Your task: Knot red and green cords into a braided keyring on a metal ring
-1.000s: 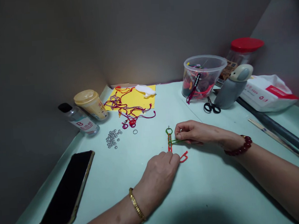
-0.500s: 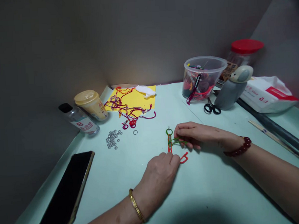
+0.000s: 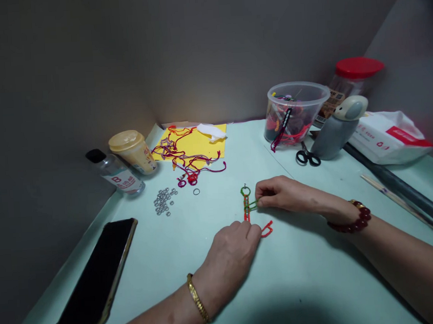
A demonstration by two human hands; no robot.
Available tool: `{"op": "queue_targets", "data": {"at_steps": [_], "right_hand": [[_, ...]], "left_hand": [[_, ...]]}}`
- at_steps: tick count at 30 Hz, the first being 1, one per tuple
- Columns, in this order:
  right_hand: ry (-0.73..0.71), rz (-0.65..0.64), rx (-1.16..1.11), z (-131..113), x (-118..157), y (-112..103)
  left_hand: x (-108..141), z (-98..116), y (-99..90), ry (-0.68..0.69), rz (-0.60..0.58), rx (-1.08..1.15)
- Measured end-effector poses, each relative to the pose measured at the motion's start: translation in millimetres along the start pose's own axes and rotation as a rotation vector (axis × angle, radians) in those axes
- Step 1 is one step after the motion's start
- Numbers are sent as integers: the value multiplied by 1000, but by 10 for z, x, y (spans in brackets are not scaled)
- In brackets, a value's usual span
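Observation:
A narrow braided strip of red and green cord [image 3: 246, 201] lies on the table, with a green cord loop [image 3: 245, 191] at its far end around a small metal pin. My left hand [image 3: 235, 244] is closed on the red cord at the near end; its fingertips are hidden beneath the hand. A red cord end [image 3: 267, 229] sticks out on its right side. My right hand [image 3: 277, 193] is closed in a pinch on the green cord [image 3: 253, 205], which runs out sideways from the strip.
Small silvery beads [image 3: 162, 201] and a ring [image 3: 196, 191] lie left of the strip. Beyond are tangled cords [image 3: 192, 158] on yellow paper [image 3: 196, 142]. A phone [image 3: 96, 274], bottle [image 3: 120, 175] and cup [image 3: 137, 154] stand left; scissors [image 3: 307, 157], a plastic tub [image 3: 296, 108] and a grey bottle [image 3: 335, 132] are right.
My right hand's fingers have closed on the green cord, which now stretches fairly straight to the right from the strip. My left hand stays in place on the red cord.

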State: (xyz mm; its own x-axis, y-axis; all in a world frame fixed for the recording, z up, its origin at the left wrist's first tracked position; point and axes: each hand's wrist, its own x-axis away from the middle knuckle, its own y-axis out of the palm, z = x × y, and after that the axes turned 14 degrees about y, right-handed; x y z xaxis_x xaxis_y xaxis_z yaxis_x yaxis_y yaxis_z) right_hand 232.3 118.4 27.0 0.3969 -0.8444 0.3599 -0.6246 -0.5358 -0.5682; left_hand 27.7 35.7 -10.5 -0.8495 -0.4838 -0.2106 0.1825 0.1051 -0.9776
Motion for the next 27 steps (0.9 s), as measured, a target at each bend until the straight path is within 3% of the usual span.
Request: {"op": "queue_targets", "data": {"at_steps": [15,21,27], "right_hand": [[72,53,-667,-11,-191,236],[20,147,-603,-26,-236,309],[-29,441,-243,-88,-268,363]], "left_hand": [[-25,-3,-24,15,-27,11],[-34,1,-59,6,-72,20],[-61,-12,-91,35,-96,22]]}}
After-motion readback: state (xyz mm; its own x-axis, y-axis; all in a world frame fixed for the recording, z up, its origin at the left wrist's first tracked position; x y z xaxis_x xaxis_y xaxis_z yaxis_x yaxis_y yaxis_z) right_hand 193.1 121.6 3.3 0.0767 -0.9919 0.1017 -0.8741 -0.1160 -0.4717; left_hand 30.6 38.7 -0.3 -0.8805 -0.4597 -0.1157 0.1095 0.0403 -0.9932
